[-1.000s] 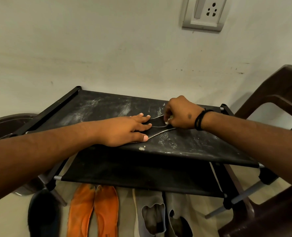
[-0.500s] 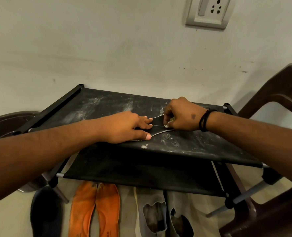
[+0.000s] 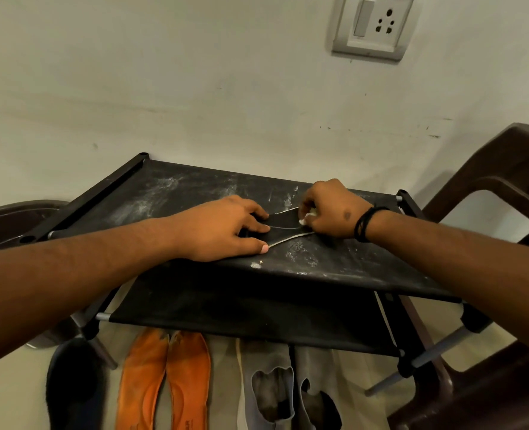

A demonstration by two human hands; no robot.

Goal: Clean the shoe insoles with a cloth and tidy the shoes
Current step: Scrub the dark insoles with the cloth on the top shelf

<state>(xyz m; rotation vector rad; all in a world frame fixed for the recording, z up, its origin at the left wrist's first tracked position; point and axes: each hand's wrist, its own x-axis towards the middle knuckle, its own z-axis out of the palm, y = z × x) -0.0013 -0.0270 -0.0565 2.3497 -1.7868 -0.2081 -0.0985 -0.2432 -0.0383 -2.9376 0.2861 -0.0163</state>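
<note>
Left hand (image 3: 222,229): our fingers press black insole (image 3: 284,226) flat | Right hand (image 3: 331,212): fingers curled, pinching white cloth (image 3: 307,217) | Surface: rack shelf (image 3: 195,193)

You have two hands in view: the left hand (image 3: 222,228) and the right hand (image 3: 331,209). Between their fingers lies one black insole (image 3: 283,226) on one rack (image 3: 195,193), which shows two fabric shelves. At your right fingertips there is one small white cloth (image 3: 308,216). Well below your fingers, on the floor, count five more insoles: one dark insole (image 3: 74,383), two orange insoles (image 3: 164,383) and two grey insoles (image 3: 266,386). Beyond your right fingers the wall carries one socket plate (image 3: 374,24). One brown chair (image 3: 505,212) stands right of your right hand.
</note>
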